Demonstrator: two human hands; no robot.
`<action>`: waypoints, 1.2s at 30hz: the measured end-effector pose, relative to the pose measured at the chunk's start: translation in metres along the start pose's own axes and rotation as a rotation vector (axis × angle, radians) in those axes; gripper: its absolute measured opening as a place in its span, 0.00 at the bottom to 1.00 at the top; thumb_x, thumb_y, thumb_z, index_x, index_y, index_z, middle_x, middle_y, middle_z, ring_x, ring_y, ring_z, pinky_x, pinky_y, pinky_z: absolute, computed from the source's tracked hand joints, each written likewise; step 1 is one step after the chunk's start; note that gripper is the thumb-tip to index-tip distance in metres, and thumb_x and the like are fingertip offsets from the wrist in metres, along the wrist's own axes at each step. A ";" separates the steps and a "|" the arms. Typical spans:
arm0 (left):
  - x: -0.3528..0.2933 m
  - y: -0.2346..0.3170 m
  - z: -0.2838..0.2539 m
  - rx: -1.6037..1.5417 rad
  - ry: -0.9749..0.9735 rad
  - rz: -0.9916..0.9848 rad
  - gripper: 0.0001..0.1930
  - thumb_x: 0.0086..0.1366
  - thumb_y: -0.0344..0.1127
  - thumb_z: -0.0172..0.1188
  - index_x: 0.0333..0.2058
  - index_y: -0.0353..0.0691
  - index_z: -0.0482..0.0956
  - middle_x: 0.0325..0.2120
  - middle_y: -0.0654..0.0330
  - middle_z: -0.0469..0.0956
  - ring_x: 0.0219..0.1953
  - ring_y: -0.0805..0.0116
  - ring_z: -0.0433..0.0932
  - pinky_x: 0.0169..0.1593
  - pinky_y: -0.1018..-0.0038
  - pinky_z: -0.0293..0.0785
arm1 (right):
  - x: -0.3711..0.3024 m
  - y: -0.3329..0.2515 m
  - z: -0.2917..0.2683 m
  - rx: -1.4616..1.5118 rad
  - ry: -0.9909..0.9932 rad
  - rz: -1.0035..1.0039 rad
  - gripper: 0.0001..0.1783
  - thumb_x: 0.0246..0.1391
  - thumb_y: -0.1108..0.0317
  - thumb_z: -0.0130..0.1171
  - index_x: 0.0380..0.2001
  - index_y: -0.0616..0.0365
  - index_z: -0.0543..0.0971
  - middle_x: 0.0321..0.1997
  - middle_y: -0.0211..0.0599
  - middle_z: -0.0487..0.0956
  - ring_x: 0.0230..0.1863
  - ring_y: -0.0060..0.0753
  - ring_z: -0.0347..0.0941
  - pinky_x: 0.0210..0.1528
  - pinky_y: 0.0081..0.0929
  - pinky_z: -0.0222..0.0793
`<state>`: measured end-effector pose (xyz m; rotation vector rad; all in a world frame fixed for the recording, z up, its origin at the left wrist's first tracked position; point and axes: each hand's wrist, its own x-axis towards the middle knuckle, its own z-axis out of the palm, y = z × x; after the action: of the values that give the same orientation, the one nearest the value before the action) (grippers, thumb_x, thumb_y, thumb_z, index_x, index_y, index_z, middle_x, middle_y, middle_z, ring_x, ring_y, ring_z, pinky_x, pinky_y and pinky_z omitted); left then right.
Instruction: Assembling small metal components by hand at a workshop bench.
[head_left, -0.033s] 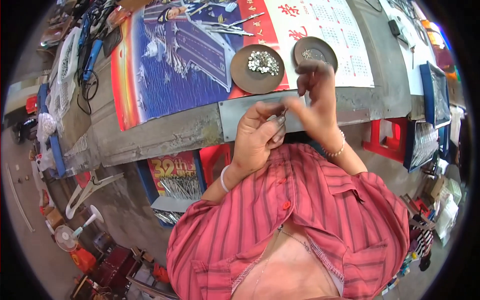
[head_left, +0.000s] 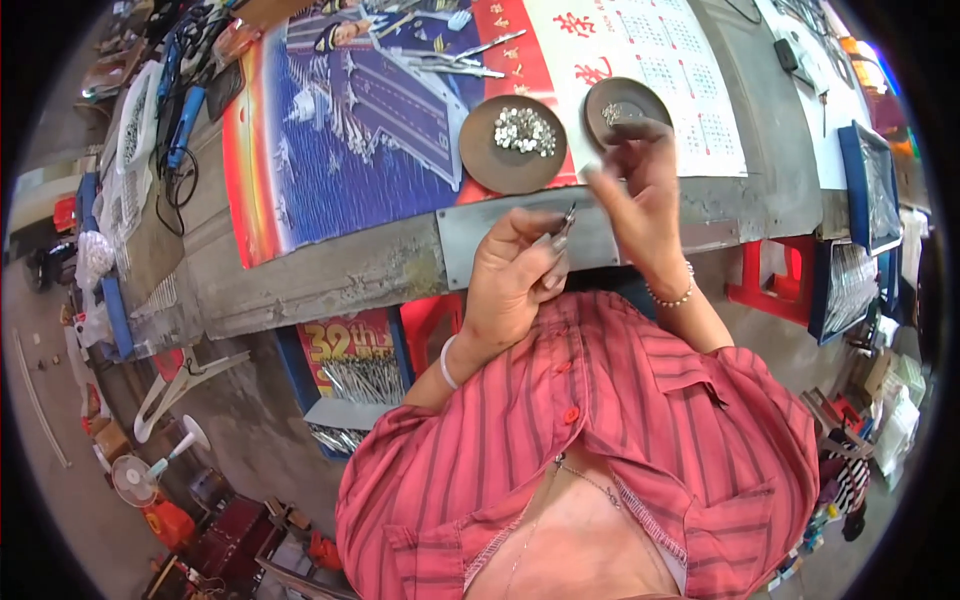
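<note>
While the right hand (head_left: 645, 205) is standing off from the left hand (head_left: 510, 280), where a moment ago the two were meeting at the fingertips, one slim metal piece (head_left: 570, 214) is now showing its dark tip. Item: left grip, thumb and fingers coming together and clamping on that piece, which is pointing up and away from the wearer, just above the near edge of the surface (head_left: 300, 285). Item: right grip, thumb and curled fingers apparently spreading apart, fingers overlapping the near rim of the smaller brown plate (head_left: 655, 97) in view; blur is masking the fingertips, so whether anything tiny is sitting between them cannot be told. Consequence of the change: the left hand alone is now carrying the piece, and the right is no longer working against it. Item: larger brown plate (head_left: 478, 165), lying left of the smaller one and bearing a heap of shiny silver bits (head_left: 523, 132). Item: finer bits (head_left: 618, 113), lying scattered in the smaller plate. Item: printed poster (head_left: 370, 175), spreading beneath both plates. Item: thin metal rods (head_left: 450, 66), lying loose on the poster's far part. Item: bundled metal pieces (head_left: 362, 380), filling a blue-sided holder below the surface.
</note>
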<state>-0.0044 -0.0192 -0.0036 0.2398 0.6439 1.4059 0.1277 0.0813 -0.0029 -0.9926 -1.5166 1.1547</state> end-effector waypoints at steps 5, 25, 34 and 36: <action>0.003 0.010 -0.015 0.132 0.053 -0.006 0.07 0.67 0.25 0.50 0.42 0.38 0.73 0.33 0.62 0.75 0.23 0.80 0.67 0.23 0.84 0.61 | -0.004 0.020 -0.053 -0.047 0.152 -0.063 0.19 0.55 0.70 0.61 0.47 0.63 0.66 0.38 0.32 0.70 0.36 0.19 0.66 0.40 0.18 0.65; 0.061 0.011 -0.026 2.059 -0.499 0.492 0.12 0.55 0.27 0.56 0.39 0.41 0.77 0.31 0.56 0.69 0.32 0.59 0.77 0.30 0.68 0.74 | -0.053 0.078 -0.075 -0.385 0.092 -0.169 0.12 0.55 0.73 0.57 0.40 0.62 0.68 0.34 0.41 0.73 0.26 0.32 0.69 0.29 0.25 0.67; 0.027 0.048 -0.054 2.052 -0.352 0.306 0.17 0.54 0.22 0.51 0.43 0.42 0.77 0.32 0.55 0.68 0.28 0.53 0.77 0.29 0.62 0.73 | -0.051 0.075 -0.075 -0.403 0.106 -0.162 0.11 0.54 0.76 0.57 0.39 0.62 0.68 0.32 0.42 0.73 0.27 0.36 0.70 0.30 0.27 0.68; 0.035 0.041 -0.048 2.027 -0.352 0.338 0.18 0.54 0.21 0.51 0.43 0.42 0.77 0.32 0.54 0.68 0.28 0.52 0.77 0.29 0.61 0.73 | -0.049 0.074 -0.076 -0.459 0.091 -0.206 0.09 0.52 0.77 0.57 0.36 0.63 0.70 0.30 0.43 0.73 0.27 0.40 0.70 0.31 0.29 0.67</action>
<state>-0.0638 0.0110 -0.0306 2.1653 1.5468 0.4404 0.2165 0.0665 -0.0776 -1.1383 -1.8034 0.6184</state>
